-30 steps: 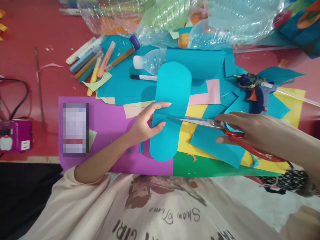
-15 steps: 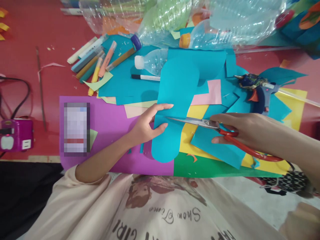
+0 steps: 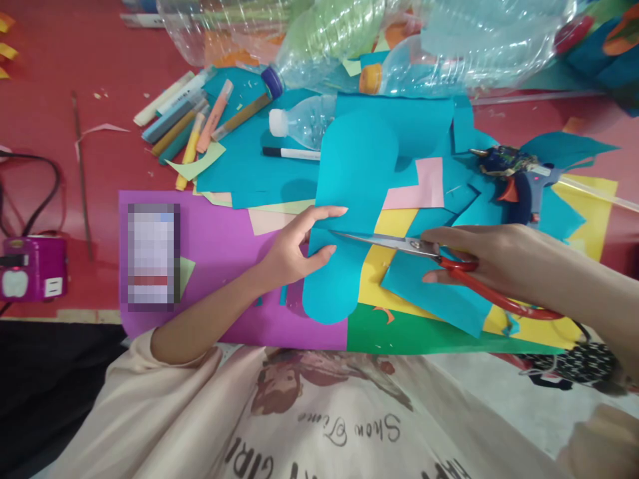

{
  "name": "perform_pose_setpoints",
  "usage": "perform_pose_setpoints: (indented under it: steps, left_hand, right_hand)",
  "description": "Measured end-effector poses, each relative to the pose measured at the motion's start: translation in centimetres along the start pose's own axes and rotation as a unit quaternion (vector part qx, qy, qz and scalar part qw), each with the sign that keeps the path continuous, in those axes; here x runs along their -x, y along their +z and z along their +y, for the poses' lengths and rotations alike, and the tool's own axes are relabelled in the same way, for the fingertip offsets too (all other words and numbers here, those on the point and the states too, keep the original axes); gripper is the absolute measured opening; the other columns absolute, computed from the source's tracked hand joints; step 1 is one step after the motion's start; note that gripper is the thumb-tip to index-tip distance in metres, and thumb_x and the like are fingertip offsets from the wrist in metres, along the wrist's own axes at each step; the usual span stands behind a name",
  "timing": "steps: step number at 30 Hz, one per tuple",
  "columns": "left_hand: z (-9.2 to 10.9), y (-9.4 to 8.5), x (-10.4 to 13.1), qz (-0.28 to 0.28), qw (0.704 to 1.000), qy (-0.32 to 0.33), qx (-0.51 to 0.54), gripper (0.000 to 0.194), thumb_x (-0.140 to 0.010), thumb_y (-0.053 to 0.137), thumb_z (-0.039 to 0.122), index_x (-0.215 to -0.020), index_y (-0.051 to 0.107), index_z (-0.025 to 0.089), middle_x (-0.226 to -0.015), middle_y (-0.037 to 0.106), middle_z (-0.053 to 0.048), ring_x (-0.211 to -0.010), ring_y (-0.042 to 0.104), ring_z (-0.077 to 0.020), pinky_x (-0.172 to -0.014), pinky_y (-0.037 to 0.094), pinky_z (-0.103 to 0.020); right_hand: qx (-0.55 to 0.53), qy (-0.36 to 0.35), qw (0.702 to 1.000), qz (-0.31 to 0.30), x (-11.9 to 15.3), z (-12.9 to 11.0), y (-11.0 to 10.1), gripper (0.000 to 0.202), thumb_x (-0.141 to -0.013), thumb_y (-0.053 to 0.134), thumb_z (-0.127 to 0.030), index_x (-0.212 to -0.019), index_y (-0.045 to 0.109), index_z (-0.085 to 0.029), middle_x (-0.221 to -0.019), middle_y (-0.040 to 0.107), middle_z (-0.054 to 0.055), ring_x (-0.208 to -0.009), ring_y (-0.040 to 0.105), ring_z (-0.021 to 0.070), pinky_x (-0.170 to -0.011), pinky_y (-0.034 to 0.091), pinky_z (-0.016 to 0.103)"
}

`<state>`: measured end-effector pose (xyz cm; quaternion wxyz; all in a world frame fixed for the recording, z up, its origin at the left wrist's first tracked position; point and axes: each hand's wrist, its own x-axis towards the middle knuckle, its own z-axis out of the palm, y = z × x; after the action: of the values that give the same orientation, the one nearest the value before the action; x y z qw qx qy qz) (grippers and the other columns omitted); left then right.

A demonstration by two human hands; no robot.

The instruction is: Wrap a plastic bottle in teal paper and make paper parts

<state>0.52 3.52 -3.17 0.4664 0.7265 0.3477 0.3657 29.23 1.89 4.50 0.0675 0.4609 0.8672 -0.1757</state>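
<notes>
A long blue paper piece point(image 3: 357, 166) with rounded ends runs from the middle of the table toward my body. My left hand point(image 3: 295, 249) grips its left edge, with thumb and a forefinger spread over the top; the other fingers are partly hidden beneath. My right hand point(image 3: 492, 259) is closed around red-handled scissors point(image 3: 409, 245). Their narrow blades lie across the blue paper, pointing left between my left thumb and forefinger. A thin cut line or crease continues left from the tip; I cannot tell which.
Several markers point(image 3: 186, 120) lie at the upper left, with clear plastic bottles point(image 3: 449, 60) along the back. A glue gun point(image 3: 522, 189) with a lit red light rests at right. A phone point(image 3: 152, 253) lies on purple paper point(image 3: 219, 219). Yellow paper point(image 3: 387, 266) and blue offcuts surround the scissors.
Both hands, the blue paper and the scissors keep almost the same places. The whole view has shifted very slightly.
</notes>
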Motion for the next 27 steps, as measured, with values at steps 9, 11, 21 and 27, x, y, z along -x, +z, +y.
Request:
perform_pose_setpoints:
  steps: [9,11,21,27]
  left_hand:
    - [0.14,-0.03,-0.02,0.002,1.0,-0.006,-0.001,0.043,-0.086,0.059,0.039,-0.125,0.052,0.023,-0.128,0.06,-0.007,-0.122,0.055,-0.0231,-0.105,0.046,-0.039]
    - [0.19,-0.01,-0.03,0.002,1.0,-0.008,-0.001,0.042,-0.086,0.059,0.038,-0.125,0.052,0.023,-0.128,0.06,-0.007,-0.122,0.055,-0.0229,-0.106,0.045,-0.038]
    - [0.37,0.16,0.08,-0.006,1.0,0.018,-0.022,0.041,-0.085,0.058,0.022,-0.125,0.051,0.022,-0.127,0.061,-0.008,-0.12,0.057,-0.0214,-0.104,0.046,-0.036]
    - [0.26,0.21,0.09,-0.005,0.999,0.036,-0.035,0.041,-0.086,0.057,0.022,-0.126,0.051,0.022,-0.126,0.061,-0.008,-0.118,0.058,-0.021,-0.102,0.047,-0.035]
  right_hand:
    - [-0.022,0.03,0.999,-0.026,-0.34,-0.25,-0.56,0.082,-0.079,0.012,-0.082,-0.098,0.067,-0.023,-0.071,0.069,0.009,-0.048,0.062,0.0217,-0.037,0.038,0.028]
    - [-0.015,0.039,0.999,-0.027,-0.31,-0.33,-0.59,0.083,-0.079,0.01,-0.082,-0.097,0.066,-0.024,-0.077,0.071,0.01,-0.051,0.064,0.0228,-0.035,0.036,0.027]
    - [-0.02,0.033,0.998,-0.051,-0.01,-0.45,0.29,0.078,-0.08,0.015,-0.08,-0.103,0.064,-0.024,-0.058,0.06,0.003,-0.041,0.055,0.0191,-0.037,0.036,0.026]
    - [-0.037,0.02,0.998,-0.047,-0.64,-0.95,-0.13,0.082,-0.082,0.015,-0.079,-0.105,0.065,-0.018,-0.05,0.051,0.001,-0.038,0.048,0.0169,-0.038,0.031,0.025]
